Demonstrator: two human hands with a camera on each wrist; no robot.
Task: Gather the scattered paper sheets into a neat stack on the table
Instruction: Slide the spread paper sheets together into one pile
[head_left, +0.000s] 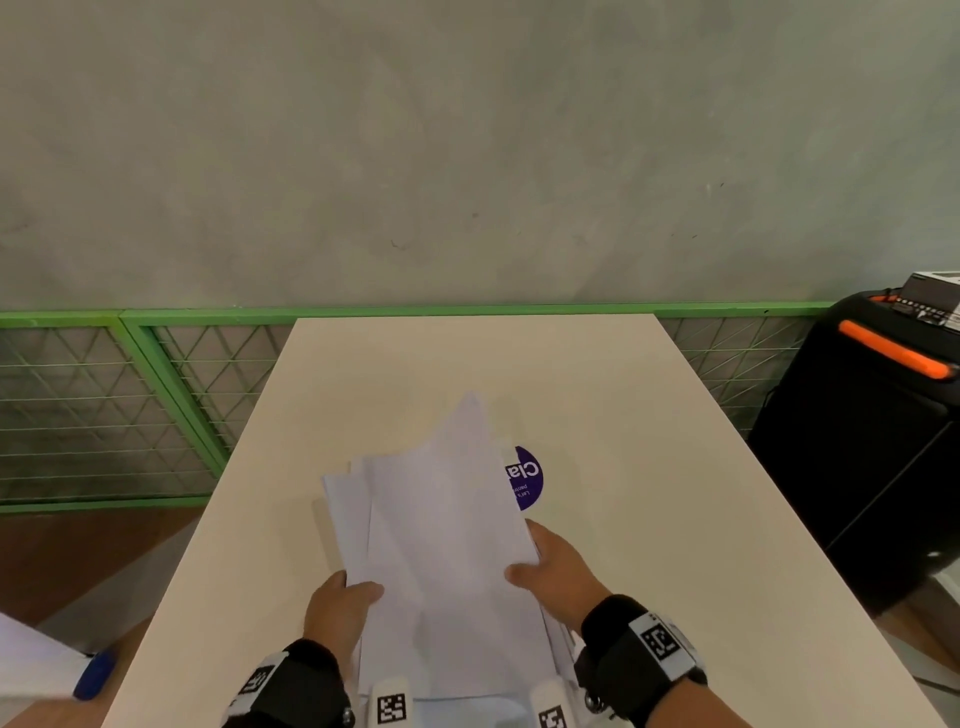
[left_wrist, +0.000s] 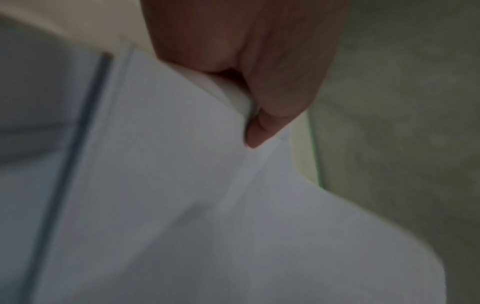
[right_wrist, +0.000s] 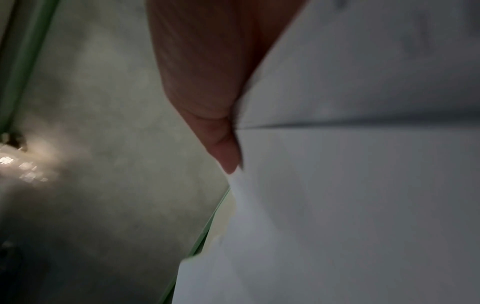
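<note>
A loose bundle of white paper sheets (head_left: 447, 545) is held between both hands above the near middle of the beige table (head_left: 649, 467), its edges uneven and one corner pointing away from me. My left hand (head_left: 340, 603) grips the bundle's left edge, thumb on top. My right hand (head_left: 556, 566) grips the right edge, thumb over the top sheet. In the left wrist view the left hand (left_wrist: 249, 82) pinches the paper sheets (left_wrist: 182, 205). In the right wrist view the right hand (right_wrist: 207, 92) clasps the paper sheets (right_wrist: 350, 185) at their edge.
A round purple sticker (head_left: 527, 478) lies on the table, half hidden behind the sheets. A black case with an orange handle (head_left: 883, 415) stands right of the table. A green mesh railing (head_left: 130, 405) runs behind it. A white sheet and a blue object (head_left: 93, 675) sit at the lower left.
</note>
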